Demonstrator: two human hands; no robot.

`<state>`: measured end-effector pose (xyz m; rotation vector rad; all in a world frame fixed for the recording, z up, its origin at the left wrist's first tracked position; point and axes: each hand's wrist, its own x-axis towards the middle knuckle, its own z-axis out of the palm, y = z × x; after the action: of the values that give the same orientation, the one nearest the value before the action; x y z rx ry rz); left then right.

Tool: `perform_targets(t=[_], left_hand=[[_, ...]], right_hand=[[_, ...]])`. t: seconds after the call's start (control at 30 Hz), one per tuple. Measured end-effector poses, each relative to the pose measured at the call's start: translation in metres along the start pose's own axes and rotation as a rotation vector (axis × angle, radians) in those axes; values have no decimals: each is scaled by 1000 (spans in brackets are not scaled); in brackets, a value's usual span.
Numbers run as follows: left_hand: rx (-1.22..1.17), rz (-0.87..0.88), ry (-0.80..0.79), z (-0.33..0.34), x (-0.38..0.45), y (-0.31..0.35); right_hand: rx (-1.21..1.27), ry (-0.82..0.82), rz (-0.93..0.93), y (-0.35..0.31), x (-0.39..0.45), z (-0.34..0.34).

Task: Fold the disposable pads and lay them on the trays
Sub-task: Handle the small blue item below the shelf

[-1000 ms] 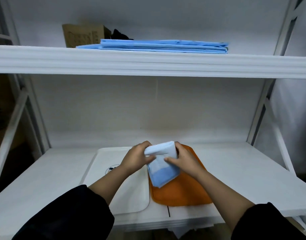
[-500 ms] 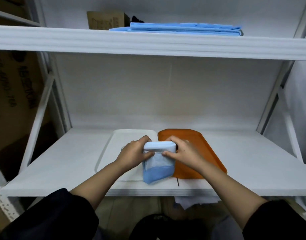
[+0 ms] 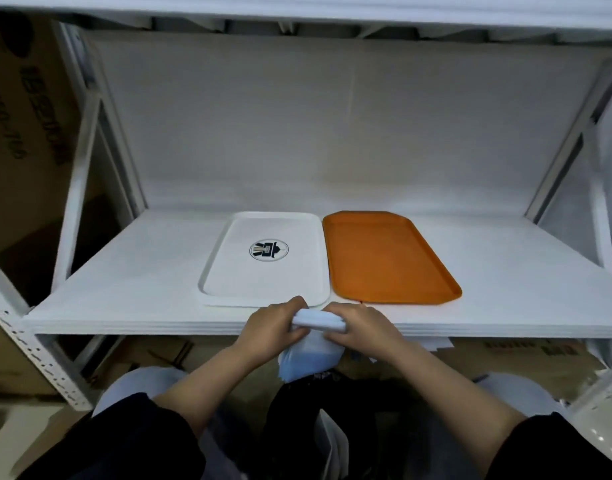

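Just off the shelf's (image 3: 131, 299) front edge, both hands are pinching the folded pad (image 3: 316, 341), left hand (image 3: 271, 329) and right hand (image 3: 358, 329) at its top fold, its blue end hanging. It looks light, limp and slippery, best gripped along the fold. Half a second ago it was over the trays; now the white tray (image 3: 228, 244) and orange tray (image 3: 418, 258) are lying bare.

Pad (image 3: 311, 355) now off both trays (image 3: 394, 299)

Storeroom: metal shelving (image 3: 90, 140), cardboard boxes (image 3: 17, 133).
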<state>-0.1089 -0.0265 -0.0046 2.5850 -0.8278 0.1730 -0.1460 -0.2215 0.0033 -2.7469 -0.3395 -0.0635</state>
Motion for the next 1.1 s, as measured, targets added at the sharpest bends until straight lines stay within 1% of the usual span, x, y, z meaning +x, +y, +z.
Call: perform_targets(t=[0.1,0.27,0.4,0.5,0.6,0.73,0.87,1.03,1.1], left_hand=[[-38,-36,-36,25,-11,-8],[-90,-78,-152,59,-21,-21],[-119,-123,-229,86,-26,-30],[-195,-148,-261,104,-28,-34],[-287,-161,-297,120,-30,-36],[-353,-127,-420,144,-32,-38],[-395,-178,-439,161,-40,-38],[-421,-297,-389,177,-46,-44],[-406,-349,-446,181,-47,-46]], right_hand=[[13,-78,49,5,-4,26],[40,-174,136,13,-13,65],[34,-225,179,19,-20,92],[52,-263,218,21,-23,106],[89,-353,292,22,-24,125],[168,-502,374,24,-26,152],[273,-520,468,24,-31,181],[364,-477,556,21,-29,206],[363,-455,596,22,-26,215]])
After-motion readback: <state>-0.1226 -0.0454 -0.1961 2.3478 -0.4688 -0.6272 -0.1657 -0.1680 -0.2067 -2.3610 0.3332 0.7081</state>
